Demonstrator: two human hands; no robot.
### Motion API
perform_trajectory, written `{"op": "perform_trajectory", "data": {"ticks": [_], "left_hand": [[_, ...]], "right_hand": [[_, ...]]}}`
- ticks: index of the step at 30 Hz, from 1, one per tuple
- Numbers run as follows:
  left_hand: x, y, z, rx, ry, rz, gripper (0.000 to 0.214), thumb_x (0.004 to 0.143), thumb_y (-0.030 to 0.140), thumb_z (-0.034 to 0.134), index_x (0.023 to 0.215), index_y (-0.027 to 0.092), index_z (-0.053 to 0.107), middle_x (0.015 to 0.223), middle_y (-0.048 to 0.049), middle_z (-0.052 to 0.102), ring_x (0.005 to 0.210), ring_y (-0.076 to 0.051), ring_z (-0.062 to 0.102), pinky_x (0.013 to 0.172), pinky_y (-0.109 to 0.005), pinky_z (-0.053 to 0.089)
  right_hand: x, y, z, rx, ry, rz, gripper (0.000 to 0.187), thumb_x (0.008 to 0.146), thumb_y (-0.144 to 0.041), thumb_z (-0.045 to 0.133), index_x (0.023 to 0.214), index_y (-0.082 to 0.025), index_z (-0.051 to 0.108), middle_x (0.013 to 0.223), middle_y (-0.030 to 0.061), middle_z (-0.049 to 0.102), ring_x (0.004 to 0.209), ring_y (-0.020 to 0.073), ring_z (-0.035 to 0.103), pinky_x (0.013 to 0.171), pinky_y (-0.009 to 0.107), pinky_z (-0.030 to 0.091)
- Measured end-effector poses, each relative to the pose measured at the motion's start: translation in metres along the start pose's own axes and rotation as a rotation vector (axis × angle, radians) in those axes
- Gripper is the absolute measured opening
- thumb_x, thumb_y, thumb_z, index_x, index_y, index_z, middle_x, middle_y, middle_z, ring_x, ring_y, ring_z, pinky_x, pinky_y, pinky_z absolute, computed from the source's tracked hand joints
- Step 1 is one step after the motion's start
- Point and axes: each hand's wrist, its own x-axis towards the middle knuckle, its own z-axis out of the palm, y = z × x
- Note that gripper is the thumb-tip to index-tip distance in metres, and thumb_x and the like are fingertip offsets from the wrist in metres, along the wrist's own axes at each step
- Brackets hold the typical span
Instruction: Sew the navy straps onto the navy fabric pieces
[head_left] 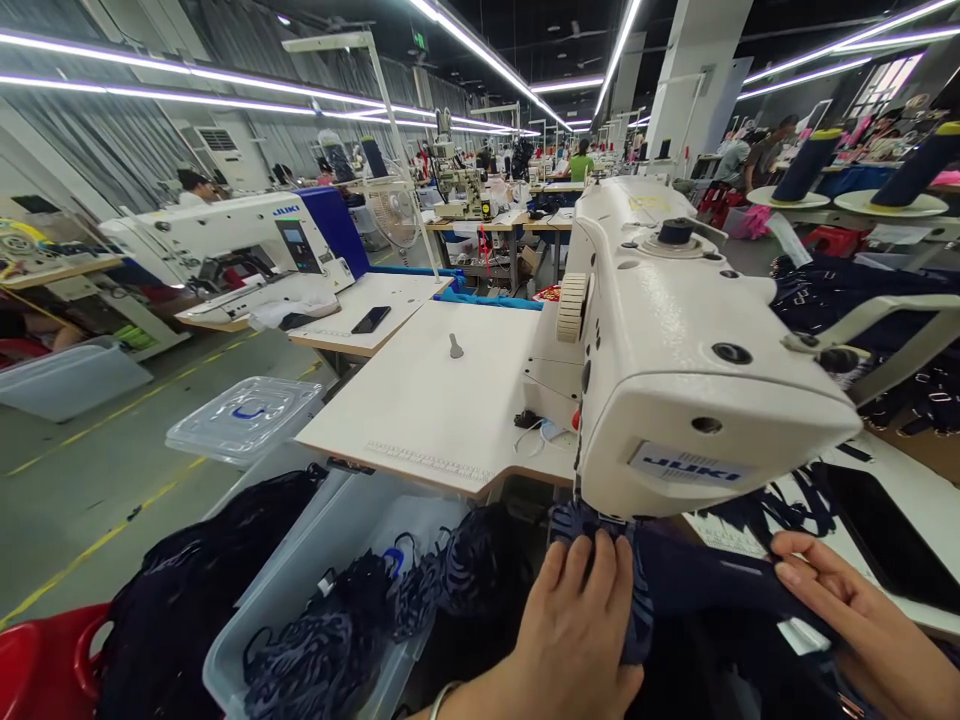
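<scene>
Below the head of the white JUKI sewing machine (720, 400), my left hand (574, 625) lies on a piece of patterned navy fabric (641, 610). Its fingers are stretched forward and its thumb is apart. My right hand (847, 600) pinches the edge of a dark navy garment piece (697, 575) between thumb and fingers, at the right of the machine. A small white label (802, 635) shows on the dark cloth by that hand. The needle area is hidden behind the machine head and my left fingers.
A clear plastic bin (225, 650) with bundled navy straps (337, 625) stands at the lower left. The white machine table (420, 400) bears a small metal piece (455, 347). A black phone (892, 530) lies at the right. Thread cones (810, 165) stand behind.
</scene>
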Motion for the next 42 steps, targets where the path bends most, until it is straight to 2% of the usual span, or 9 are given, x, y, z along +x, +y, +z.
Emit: {"op": "perform_trajectory", "data": {"ticks": [4, 6, 9, 11, 13, 16, 21, 31, 42], "left_hand": [[-0.013, -0.024, 0.011, 0.082, 0.121, -0.104, 0.041, 0.089, 0.03, 0.048, 0.125, 0.012, 0.059, 0.121, -0.0106, 0.064, 0.108, -0.026, 0.054, 0.097, -0.039, 0.033], [-0.02, -0.041, 0.022, 0.162, 0.155, -0.236, 0.035, 0.086, 0.015, 0.044, 0.115, 0.011, 0.063, 0.115, -0.0126, 0.065, 0.103, -0.026, 0.057, 0.092, -0.039, 0.039], [-0.026, -0.059, 0.034, 0.256, 0.181, -0.323, 0.044, 0.085, 0.0, 0.035, 0.122, 0.006, 0.058, 0.121, -0.0167, 0.061, 0.107, -0.025, 0.058, 0.091, -0.037, 0.043], [-0.025, -0.061, 0.035, 0.242, 0.197, -0.173, 0.047, 0.089, 0.0, 0.032, 0.13, 0.007, 0.053, 0.131, -0.0162, 0.056, 0.117, -0.024, 0.054, 0.097, -0.035, 0.041], [-0.02, -0.057, 0.032, 0.19, 0.17, 0.098, 0.044, 0.095, 0.006, 0.033, 0.135, 0.012, 0.052, 0.141, -0.0115, 0.049, 0.127, -0.021, 0.048, 0.105, -0.033, 0.037], [-0.012, -0.05, 0.027, 0.135, 0.11, 0.315, 0.04, 0.1, 0.013, 0.036, 0.135, 0.016, 0.053, 0.147, -0.0058, 0.045, 0.133, -0.019, 0.042, 0.11, -0.033, 0.032], [-0.009, -0.047, 0.026, 0.088, 0.117, 0.238, 0.036, 0.102, 0.017, 0.039, 0.134, 0.024, 0.055, 0.143, -0.0008, 0.05, 0.131, -0.018, 0.044, 0.106, -0.034, 0.034], [-0.009, -0.04, 0.025, 0.029, 0.153, 0.129, 0.031, 0.103, 0.02, 0.041, 0.127, 0.027, 0.059, 0.142, 0.0043, 0.052, 0.134, -0.015, 0.039, 0.106, -0.033, 0.027], [-0.009, -0.032, 0.029, 0.074, 0.231, 0.042, 0.027, 0.101, 0.02, 0.047, 0.12, 0.03, 0.064, 0.133, 0.0046, 0.06, 0.13, -0.012, 0.043, 0.104, -0.032, 0.024]], "right_hand": [[-0.003, -0.002, 0.027, 0.149, -0.201, 0.089, 0.043, 0.072, -0.056, 0.075, 0.103, -0.03, 0.06, 0.07, 0.0, 0.057, 0.072, 0.0187, 0.061, 0.066, 0.027, 0.052], [-0.003, -0.002, 0.049, 0.137, -0.267, 0.011, 0.039, 0.079, -0.054, 0.07, 0.106, -0.029, 0.058, 0.08, 0.0003, 0.059, 0.081, 0.018, 0.061, 0.073, 0.026, 0.051], [-0.004, -0.002, 0.089, 0.034, -0.341, -0.156, 0.034, 0.085, -0.054, 0.062, 0.104, -0.026, 0.055, 0.086, 0.0014, 0.058, 0.08, 0.0172, 0.057, 0.072, 0.027, 0.049], [-0.004, -0.003, 0.111, -0.087, -0.285, -0.262, 0.029, 0.089, -0.051, 0.057, 0.1, -0.025, 0.053, 0.075, -0.0019, 0.049, 0.069, 0.0161, 0.051, 0.065, 0.027, 0.046], [-0.005, -0.004, 0.123, -0.211, -0.205, -0.365, 0.023, 0.09, -0.047, 0.055, 0.096, -0.025, 0.051, 0.071, -0.0036, 0.043, 0.064, 0.0161, 0.047, 0.061, 0.028, 0.043], [-0.004, -0.007, 0.118, -0.33, -0.191, -0.446, 0.022, 0.092, -0.046, 0.052, 0.098, -0.025, 0.049, 0.08, -0.0006, 0.05, 0.069, 0.0177, 0.051, 0.061, 0.029, 0.044], [-0.003, -0.01, 0.094, -0.388, -0.392, -0.404, 0.023, 0.099, -0.046, 0.04, 0.093, -0.025, 0.05, 0.083, -0.0001, 0.059, 0.081, 0.0178, 0.059, 0.072, 0.028, 0.047], [0.006, -0.015, 0.101, -0.43, -0.345, -0.574, 0.027, 0.096, -0.041, 0.045, 0.094, -0.023, 0.066, 0.101, 0.0084, 0.065, 0.103, 0.025, 0.06, 0.091, 0.037, 0.049], [0.009, -0.019, 0.105, -0.486, -0.333, -0.553, 0.034, 0.096, -0.041, 0.045, 0.073, -0.024, 0.063, 0.073, 0.0059, 0.064, 0.095, 0.0275, 0.062, 0.088, 0.039, 0.049]]}}
